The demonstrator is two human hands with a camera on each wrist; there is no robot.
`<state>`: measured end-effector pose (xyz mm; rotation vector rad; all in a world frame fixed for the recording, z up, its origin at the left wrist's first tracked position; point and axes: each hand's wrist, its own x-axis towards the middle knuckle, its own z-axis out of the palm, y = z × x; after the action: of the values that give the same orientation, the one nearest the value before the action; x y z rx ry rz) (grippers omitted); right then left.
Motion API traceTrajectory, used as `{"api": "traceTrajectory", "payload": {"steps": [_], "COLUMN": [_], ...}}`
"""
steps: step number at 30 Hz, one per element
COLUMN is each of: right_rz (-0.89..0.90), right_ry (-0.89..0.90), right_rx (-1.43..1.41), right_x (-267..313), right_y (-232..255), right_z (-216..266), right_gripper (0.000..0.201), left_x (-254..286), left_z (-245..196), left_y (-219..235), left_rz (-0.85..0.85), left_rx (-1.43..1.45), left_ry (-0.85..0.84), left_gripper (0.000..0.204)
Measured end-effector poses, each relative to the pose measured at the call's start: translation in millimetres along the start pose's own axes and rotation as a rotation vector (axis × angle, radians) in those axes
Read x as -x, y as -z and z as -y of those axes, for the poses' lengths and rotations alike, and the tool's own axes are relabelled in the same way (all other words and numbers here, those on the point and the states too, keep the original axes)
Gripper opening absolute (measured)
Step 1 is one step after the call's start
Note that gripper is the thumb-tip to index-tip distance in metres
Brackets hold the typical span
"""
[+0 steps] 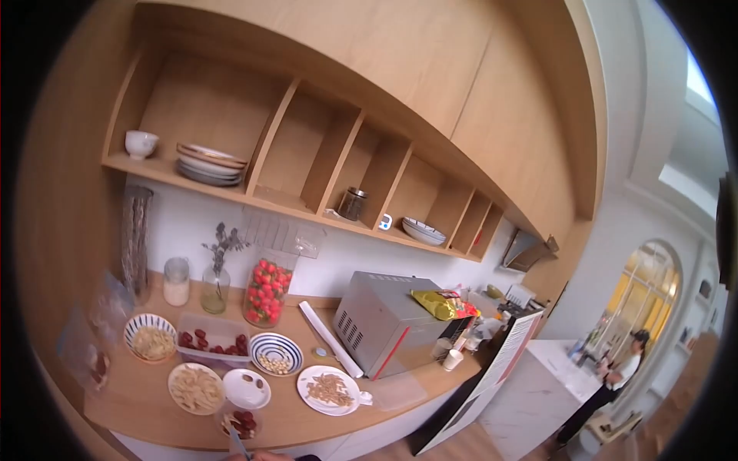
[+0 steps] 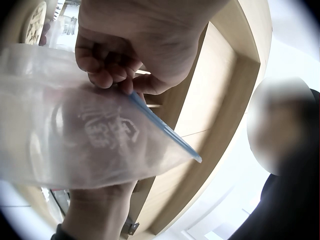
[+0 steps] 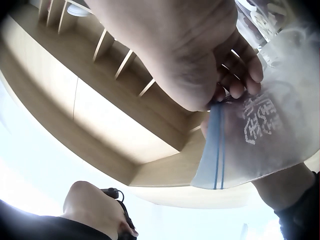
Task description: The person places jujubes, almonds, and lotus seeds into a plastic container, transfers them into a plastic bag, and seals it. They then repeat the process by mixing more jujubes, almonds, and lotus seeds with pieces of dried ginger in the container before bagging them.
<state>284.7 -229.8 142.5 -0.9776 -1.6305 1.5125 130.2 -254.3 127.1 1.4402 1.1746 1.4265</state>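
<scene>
A translucent zip bag (image 2: pixel 105 135) with a blue zip edge and white printed lettering is held between both hands. In the left wrist view my left hand (image 2: pixel 145 40) pinches it at the zip edge with curled fingers. The right wrist view has my right hand (image 3: pixel 185 50) gripping the same bag (image 3: pixel 265 130) by its blue-striped top. Behind the bag, each view shows the other arm. From the head, only a bit of a hand (image 1: pixel 269 456) shows at the bottom edge, beside dark red dates (image 1: pixel 244 422) and the bag's bluish strip.
On the counter (image 1: pixel 300 430) stand a plate of pale slices (image 1: pixel 196 388), a striped bowl (image 1: pixel 277 354), a white lid (image 1: pixel 247 389), a tub of dates (image 1: pixel 214 338) and a plate of brown pieces (image 1: pixel 328 389). A microwave (image 1: pixel 384 323) is farther right. Shelves (image 1: pixel 307 154) hang above; a person (image 1: pixel 615 376) stands far right.
</scene>
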Motion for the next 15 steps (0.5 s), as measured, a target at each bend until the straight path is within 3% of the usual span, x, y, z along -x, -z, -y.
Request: {"api": "traceTrajectory", "payload": {"steps": [1, 4, 6, 7, 8, 9, 11, 12, 13, 14, 15], "right_rz": [-0.001, -0.009, 0.037, 0.052, 0.006, 0.075, 0.051, 0.065, 0.067, 0.006, 0.063], "right_ry": [0.167, 0.292, 0.157, 0.184, 0.357, 0.168, 0.191, 0.196, 0.204, 0.3, 0.246], "right_rx": [0.048, 0.143, 0.064, 0.137, 0.197, 0.266, 0.181, 0.208, 0.16, 0.181, 0.18], "right_x": [-3, 0, 0, 1, -1, 0, 0, -1, 1, 0, 1], "right_y": [3, 9, 8, 9, 8, 15, 5, 6, 6, 3, 3], "right_z": [-17, -6, 1, 15, 15, -40, -6, -6, 5, -6, 5], "right_gripper": [0.023, 0.022, 0.021, 0.021, 0.021, 0.012, 0.009, 0.009, 0.009, 0.011, 0.013], "left_x": [-3, -6, -2, 0, 0, 2, 9, 9, 7, 12, 16], "left_z": [-4, -23, -33, -32, -24, -19, -23, -33, -43, -19, -8], "left_y": [5, 2, 5, 5, 5, 9, 8, 1, 0, 2, 2], "left_rz": [0.059, 0.059, 0.081, 0.067, 0.076, 0.08, 0.043, 0.057, 0.082, 0.095, 0.09], "left_rx": [0.005, -0.014, -0.013, -0.004, -0.038, -0.068, -0.241, 0.078, 0.188, 0.171, 0.207], "left_ry": [-0.073, -0.083, -0.036, 0.005, -0.021, -0.014, -0.026, 0.111, 0.137, 0.103, 0.071], "left_gripper": [0.01, 0.011, 0.009, 0.01, 0.013, 0.012, 0.012, 0.014, 0.015, 0.017, 0.017]}}
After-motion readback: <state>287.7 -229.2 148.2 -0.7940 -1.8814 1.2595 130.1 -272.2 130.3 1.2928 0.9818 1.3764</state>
